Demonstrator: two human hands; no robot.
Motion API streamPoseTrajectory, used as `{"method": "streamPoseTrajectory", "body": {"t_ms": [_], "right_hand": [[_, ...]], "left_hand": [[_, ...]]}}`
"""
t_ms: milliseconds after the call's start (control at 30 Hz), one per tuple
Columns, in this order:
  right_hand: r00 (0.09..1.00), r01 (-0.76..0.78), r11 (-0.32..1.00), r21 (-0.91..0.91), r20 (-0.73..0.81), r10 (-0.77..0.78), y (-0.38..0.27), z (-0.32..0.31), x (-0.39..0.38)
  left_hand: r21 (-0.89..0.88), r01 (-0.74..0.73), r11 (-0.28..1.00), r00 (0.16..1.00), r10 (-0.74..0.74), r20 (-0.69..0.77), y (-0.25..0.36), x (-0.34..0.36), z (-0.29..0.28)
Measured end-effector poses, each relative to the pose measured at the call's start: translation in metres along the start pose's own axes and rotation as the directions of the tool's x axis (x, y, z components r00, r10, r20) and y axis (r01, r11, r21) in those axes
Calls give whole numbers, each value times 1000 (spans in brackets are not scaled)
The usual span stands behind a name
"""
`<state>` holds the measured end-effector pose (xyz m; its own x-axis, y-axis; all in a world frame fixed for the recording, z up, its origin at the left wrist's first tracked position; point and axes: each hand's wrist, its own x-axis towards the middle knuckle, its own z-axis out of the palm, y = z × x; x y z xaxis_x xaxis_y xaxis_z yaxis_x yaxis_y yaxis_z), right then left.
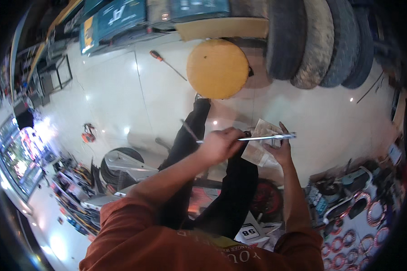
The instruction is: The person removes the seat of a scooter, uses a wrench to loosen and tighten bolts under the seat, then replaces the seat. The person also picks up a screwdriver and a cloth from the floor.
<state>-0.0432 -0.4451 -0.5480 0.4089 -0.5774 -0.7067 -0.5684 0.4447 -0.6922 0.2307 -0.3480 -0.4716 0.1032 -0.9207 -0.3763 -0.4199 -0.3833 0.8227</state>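
My left hand is closed around a long, thin silver rod tool, which looks like a socket wrench. Its thicker end reaches right, over my right hand. A darker, thin bar sticks out up and to the left of my left fist; I cannot tell whether it is part of the same tool. My right hand grips a crumpled beige packet, partly see-through, between thumb and fingers. What lies inside the packet cannot be made out. Both hands are above my dark-trousered legs.
A round yellow stool top stands ahead, beside an orange-handled screwdriver on the tiled floor. Several tyres line the back right. Boxes sit behind. Copper-coloured rings and parts lie at right. An orange-black object is at left.
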Motion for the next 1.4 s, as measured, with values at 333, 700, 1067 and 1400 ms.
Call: {"method": "streamPoseTrajectory", "body": {"t_ms": [333,700,1067,1400], "right_hand": [[979,75,948,310,159,-130,-131,151,-12],[876,-193,971,145,472,104,-80,242,40],[880,-223,972,70,444,170,-106,241,123],[848,-230,962,-146,455,271,-88,249,129]], "left_hand": [[-366,544,755,603,-655,-455,-273,-136,-115],[-967,174,186,178,-972,-155,-408,13,-104],[-807,571,152,-72,-970,-234,-521,150,-47],[-725,631,277,44,-945,-323,-524,130,-31]]}}
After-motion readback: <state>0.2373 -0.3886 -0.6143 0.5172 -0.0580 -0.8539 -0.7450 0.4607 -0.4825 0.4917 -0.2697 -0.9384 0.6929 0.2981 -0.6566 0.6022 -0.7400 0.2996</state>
